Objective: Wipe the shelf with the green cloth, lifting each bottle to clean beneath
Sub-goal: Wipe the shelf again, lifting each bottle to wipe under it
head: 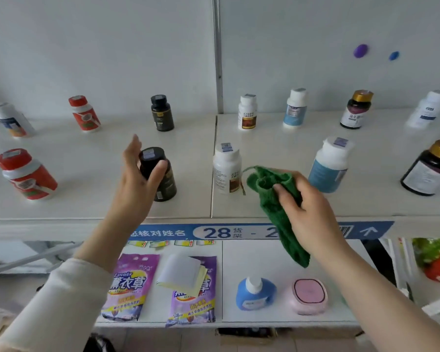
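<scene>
Head view gives us the white shelf point(99, 199), over whose front edge our right hand point(308, 212) grips the bunched green cloth point(272, 199), while our open left hand point(135, 184) half surrounds the black bottle point(167, 184), which we should lift straight before wiping beneath.

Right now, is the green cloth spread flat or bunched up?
Bunched: the right hand grips the green cloth crumpled, its tail hanging down.

a plain white wall point(87, 41), softly lit, split by a grey upright strip point(216, 54).
</scene>
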`<state>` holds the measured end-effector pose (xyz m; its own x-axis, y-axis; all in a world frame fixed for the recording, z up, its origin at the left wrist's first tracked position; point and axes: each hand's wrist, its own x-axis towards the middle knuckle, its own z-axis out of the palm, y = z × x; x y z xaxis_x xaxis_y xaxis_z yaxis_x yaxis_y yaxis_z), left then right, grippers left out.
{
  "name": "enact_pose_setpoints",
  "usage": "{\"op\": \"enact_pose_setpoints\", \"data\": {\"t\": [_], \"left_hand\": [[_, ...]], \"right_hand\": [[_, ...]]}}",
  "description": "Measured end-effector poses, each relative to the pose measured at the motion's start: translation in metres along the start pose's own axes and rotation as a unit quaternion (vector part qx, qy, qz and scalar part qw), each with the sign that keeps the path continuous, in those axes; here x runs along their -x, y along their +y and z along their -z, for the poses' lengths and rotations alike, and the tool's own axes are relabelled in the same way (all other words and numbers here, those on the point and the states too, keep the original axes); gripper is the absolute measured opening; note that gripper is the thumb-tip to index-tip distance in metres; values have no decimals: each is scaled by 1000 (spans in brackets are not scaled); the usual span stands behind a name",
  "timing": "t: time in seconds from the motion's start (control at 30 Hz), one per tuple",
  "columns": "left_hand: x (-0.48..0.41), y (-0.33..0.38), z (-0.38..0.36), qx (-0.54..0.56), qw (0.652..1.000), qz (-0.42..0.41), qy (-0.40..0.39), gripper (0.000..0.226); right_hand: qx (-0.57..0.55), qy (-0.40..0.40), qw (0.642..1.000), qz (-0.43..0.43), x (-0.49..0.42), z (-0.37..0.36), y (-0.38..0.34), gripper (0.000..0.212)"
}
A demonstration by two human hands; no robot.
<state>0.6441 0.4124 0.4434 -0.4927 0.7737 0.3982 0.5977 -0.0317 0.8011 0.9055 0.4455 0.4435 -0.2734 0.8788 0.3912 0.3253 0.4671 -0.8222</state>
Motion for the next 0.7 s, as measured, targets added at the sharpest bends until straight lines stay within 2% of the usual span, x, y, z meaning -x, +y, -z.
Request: {"op": "enact_pose_setpoints", "data": {"t": [0.03,0.1,0.17,0.2,0.27,0.3,0.37,0.5,0.6,0.63,0.7], "left_hand": [[3,7,1,-42,998,-41,33,65],[12,29,-1,-115,973,-177,91,65],[18,51,-16,-155,946,-274,76,57],[20,61,-27,-161,947,-275,39,54],[24,76,-50,-129,975,-173,-45,57],[24,77,-61,-95,987,-114,-67,59],[17,75,-75,-50,994,-50,-78,58],[-1,71,-72,24,996,-8,-88,48],[-21,76,-46,115,992,-12,-41,32],[-28,78,-35,130,991,-25,-15,28],[-40,84,-15,127,990,-55,20,25]], "right_hand": [[-8,11,1000,-16,-4,5,3,6],[-26,30,999,-36,-13,9,6,4],[-43,34,997,-46,-25,7,4,6],[-45,30,997,-50,-30,3,3,7],[-47,30,996,-67,-43,-3,1,9],[-46,37,995,-79,-51,-6,1,11],[-25,68,993,-95,-68,-8,4,15],[177,115,975,-63,-100,-20,24,27],[378,30,922,-74,-122,-42,48,37],[417,-10,906,-74,-133,-50,51,38],[415,-85,905,-47,-155,-69,48,42]]}}
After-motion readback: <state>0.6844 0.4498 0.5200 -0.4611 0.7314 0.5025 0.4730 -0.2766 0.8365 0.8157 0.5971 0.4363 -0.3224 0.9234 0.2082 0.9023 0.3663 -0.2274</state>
